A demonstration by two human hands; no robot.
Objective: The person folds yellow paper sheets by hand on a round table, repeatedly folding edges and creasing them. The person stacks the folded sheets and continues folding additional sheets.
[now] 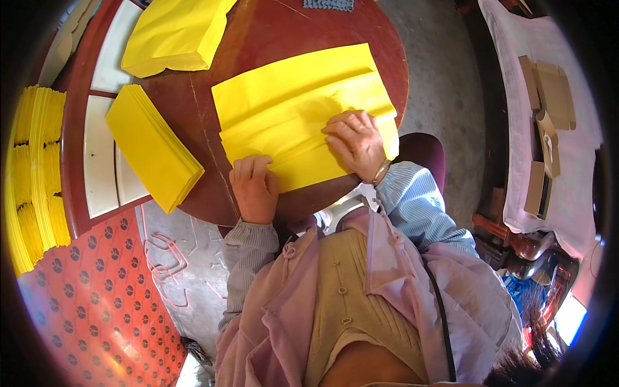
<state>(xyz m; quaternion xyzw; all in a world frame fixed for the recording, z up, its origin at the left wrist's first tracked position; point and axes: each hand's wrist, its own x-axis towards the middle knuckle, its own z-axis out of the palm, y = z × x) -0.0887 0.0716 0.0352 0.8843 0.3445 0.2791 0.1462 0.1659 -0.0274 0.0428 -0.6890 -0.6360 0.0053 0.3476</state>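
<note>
A yellow sheet (303, 97), paper or thin cloth, lies partly folded on the round red-brown table (277, 26) before me. A raised fold runs across its middle, and its near part is doubled over. My left hand (256, 187) grips the sheet's near left edge with curled fingers. Farther right, my right hand (358, 143) has its bent fingers and thumb on the folded layer near the right edge, gathering the material. What lies under the right palm is hidden.
A neat stack of folded yellow pieces (155, 148) overhangs the table's left edge. A larger yellow pile (177, 35) lies at the far left. Tall yellow stacks (40, 180) stand beyond the white-panelled red furniture (100, 155). Opened cardboard boxes (548, 97) rest on a pink-covered table (516, 148) at right.
</note>
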